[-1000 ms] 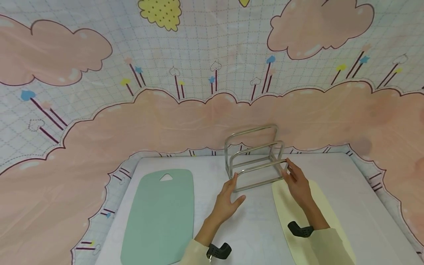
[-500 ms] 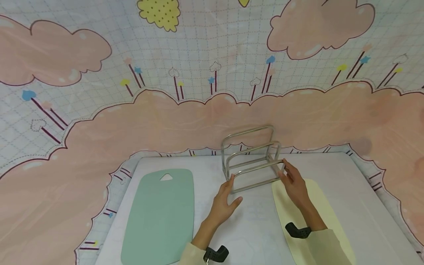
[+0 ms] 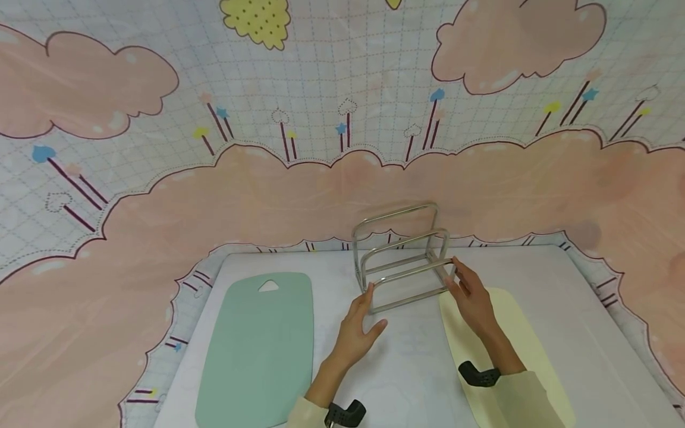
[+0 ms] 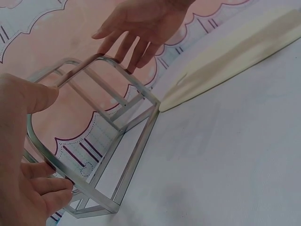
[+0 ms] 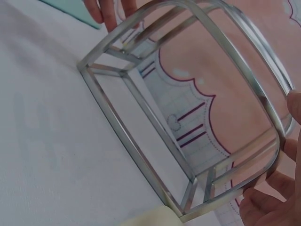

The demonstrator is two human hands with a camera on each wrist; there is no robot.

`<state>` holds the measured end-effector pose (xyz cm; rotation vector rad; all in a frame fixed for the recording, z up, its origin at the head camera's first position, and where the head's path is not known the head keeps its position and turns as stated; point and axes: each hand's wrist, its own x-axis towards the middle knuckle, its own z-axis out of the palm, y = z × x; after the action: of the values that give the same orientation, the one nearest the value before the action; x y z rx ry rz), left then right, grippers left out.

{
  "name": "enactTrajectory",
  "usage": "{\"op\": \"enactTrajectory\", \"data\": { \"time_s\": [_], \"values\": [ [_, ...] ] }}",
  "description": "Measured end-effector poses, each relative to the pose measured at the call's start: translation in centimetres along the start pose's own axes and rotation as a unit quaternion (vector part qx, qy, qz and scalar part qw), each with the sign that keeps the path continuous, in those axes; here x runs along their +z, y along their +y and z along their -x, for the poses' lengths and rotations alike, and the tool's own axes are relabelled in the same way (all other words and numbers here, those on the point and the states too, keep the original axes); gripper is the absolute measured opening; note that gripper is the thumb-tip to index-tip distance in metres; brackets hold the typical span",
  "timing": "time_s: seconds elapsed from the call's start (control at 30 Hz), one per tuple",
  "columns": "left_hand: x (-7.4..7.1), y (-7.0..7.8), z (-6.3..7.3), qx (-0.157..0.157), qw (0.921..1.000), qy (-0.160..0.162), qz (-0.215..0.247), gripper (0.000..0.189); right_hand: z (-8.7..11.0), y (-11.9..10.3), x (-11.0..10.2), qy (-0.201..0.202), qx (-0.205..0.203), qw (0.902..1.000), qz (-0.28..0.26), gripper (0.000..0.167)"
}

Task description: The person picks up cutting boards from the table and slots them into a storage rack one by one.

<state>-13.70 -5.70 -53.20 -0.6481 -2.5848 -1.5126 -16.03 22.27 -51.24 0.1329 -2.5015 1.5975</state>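
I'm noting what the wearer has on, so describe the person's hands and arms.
The left hand and right hand are bare, without gloves. The left sleeve and right sleeve are pale beige. Each wrist carries a black, bent device: left device, right device.

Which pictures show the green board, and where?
Head: the green board lies low, left of centre.
Left wrist: not in it.
Right wrist: only a piece, at the top left edge.
Shared landmark: the metal rack, visible in all three views.
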Motion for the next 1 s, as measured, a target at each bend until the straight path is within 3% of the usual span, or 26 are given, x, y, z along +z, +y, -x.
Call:
{"op": "enactTrajectory", "data": {
  "time_s": [1.0],
  "values": [
    [-1.4,-0.6,1.9,0.005,0.9991,0.038,-0.017,0.073,0.9,-0.9,1.8,-0.008,-0.036,0.9991,-0.021,0.054]
  ]
}}
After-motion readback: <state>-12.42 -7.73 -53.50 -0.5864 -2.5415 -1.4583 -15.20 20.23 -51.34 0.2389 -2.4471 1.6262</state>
